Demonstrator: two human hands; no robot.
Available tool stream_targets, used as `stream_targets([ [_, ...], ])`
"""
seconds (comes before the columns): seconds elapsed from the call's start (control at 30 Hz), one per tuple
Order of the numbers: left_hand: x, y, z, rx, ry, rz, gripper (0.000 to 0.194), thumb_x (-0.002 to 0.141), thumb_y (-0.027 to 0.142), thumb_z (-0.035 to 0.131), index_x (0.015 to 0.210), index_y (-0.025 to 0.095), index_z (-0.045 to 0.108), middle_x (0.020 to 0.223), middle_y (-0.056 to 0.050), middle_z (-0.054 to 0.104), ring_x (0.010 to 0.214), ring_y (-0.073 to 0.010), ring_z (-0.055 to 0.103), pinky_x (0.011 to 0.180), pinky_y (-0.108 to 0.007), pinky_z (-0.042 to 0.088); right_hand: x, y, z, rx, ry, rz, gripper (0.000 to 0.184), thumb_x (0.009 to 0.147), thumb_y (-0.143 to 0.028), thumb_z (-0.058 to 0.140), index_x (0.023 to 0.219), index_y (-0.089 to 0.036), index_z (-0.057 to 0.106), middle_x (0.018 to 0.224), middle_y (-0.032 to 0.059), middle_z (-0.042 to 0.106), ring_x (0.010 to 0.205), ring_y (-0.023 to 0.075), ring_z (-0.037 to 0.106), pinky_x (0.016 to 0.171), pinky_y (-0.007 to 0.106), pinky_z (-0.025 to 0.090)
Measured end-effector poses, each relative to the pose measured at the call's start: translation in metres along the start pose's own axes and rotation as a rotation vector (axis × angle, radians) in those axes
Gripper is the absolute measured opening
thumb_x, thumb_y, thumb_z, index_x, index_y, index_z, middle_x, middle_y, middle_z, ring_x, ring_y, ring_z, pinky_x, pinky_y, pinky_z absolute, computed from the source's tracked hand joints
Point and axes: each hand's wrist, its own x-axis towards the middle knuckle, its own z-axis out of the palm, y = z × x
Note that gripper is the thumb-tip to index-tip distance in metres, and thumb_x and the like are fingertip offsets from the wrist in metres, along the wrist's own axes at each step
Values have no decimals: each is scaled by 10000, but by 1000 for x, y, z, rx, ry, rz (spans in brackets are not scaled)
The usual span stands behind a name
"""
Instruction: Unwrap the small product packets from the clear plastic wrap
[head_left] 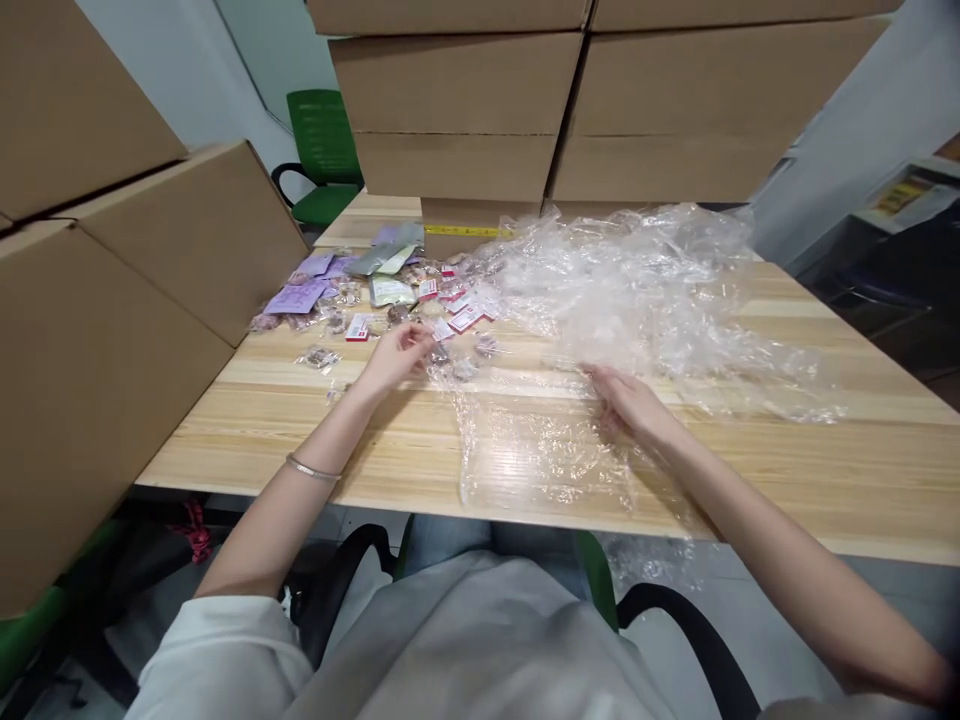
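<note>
- L hand: thumb + fingertips drawn together, pinching the clear film at its far L corner, small packets right by the fingertips.
- R hand: fingers long & close together, at the film's R side. Glare + see-through plastic there, so can't tell if it's gripping or just touching.
- Film position: on the table btwn the hands, running toward the near edge. From L hand it lies to the R & nearer the body; from R hand, to the L & nearer the body. Long axis approx. side to side, hand to hand; both hands abt. equally near, one per side.
- Film material: thin, glossy, crinkled, w/ a flatter rectangular patch mid & a bunched L edge.
- Beyond R hand: big heap of clear plastic, loose, crumpled, whitish where it folds over itself.
- Beyond L hand: flat red-&-white cards, matte purple packets, grey pouches w/ a dull sheen, all in a loose pile.
- Table: pale wood, straight grain, smooth.
- Around: plain brown cardboard boxes, flat-sided, stacked at far side, more along the L.
- L wrist: thin metal bracelet.
</note>
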Motion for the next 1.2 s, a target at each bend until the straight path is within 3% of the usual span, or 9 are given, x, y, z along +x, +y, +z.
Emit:
stream_targets([
  [0.17, 42, 11, -4, 126, -71, 88, 385, 887, 240, 381, 1031, 101, 709, 1118, -152, 716, 958, -236, 669, 736, -349, 551, -5, -3, -15, -325, 105, -7, 419, 932, -524, 447, 1089, -237, 708, 1133, 89, 725, 938, 295, 678, 724, 363, 476],
  [0.33, 57, 6, -1, 391, -196, 180, 298, 733, 127, 502, 860, 154, 769, 1123, -105, 726, 1086, -258, 630, 979, -419, 498, 9, -9, -31, -521, 75, 67, 325, 962, -375, 410, 1113, -254, 671, 930, 69, 740, 833, 289, 679, 652, 352, 429],
  [0.5, 64, 1, 0, 722, 24, 223, 422, 821, 161, 482, 1195, 147, 677, 1268, -144, 585, 1282, -315, 482, 1139, -467, 330, 0, -34, -41, -713, 270, 26, 572, 886, -365, 559, 1396, -120, 468, 1249, 246, 578, 831, 347, 663, 532, 381, 437],
  [0.63, 79, 3, 2, 926, 105, 174, 470, 886, 321, 522, 1300, 102, 568, 1279, -214, 538, 1271, -386, 466, 1086, -504, 356, -25, -55, -7, -545, 408, -224, 307, 963, -347, 442, 1197, -199, 573, 1045, 196, 606, 672, 256, 598, 432, 354, 406],
  [0.73, 91, 3, 10, 1034, 78, 140, 576, 850, 466, 607, 1282, 87, 556, 1244, -230, 566, 1234, -409, 491, 1045, -497, 387, -30, -48, 35, -282, 247, -476, 171, 969, -328, 427, 1009, -268, 582, 947, 128, 639, 622, 217, 579, 456, 376, 475],
  [0.9, 100, -2, 27, 1135, 73, 156, 457, 920, 339, 523, 1303, 92, 523, 1297, -247, 552, 1262, -405, 468, 1046, -502, 369, -15, -27, 63, -41, -13, -706, 113, 941, -346, 519, 1003, -280, 585, 1098, 123, 667, 1100, 324, 644, 736, 479, 601],
  [1.0, 97, 1, 27, 1180, 53, 232, 430, 928, 158, 404, 1341, 83, 496, 1397, -263, 461, 1352, -409, 365, 1086, -539, 295, -3, -25, 52, 49, -133, -616, 355, 951, -403, 542, 1273, -257, 558, 1227, 150, 654, 1204, 363, 601, 913, 579, 553],
  [1.1, 94, 5, 20, 1218, -160, 302, 439, 837, 43, 430, 1227, 131, 611, 1319, -202, 556, 1304, -354, 428, 1100, -487, 301, 11, -23, 41, 188, -240, -445, 552, 980, -439, 509, 1505, -323, 382, 1486, 116, 503, 1286, 351, 552, 1039, 599, 480],
  [1.2, 92, 5, 14, 1236, -341, 305, 530, 730, 1, 493, 1186, 216, 653, 1273, -107, 634, 1202, -295, 516, 1057, -411, 369, 22, -16, 38, 281, -273, -377, 551, 996, -456, 473, 1529, -402, 340, 1581, 28, 388, 1430, 312, 400, 1166, 587, 346],
])
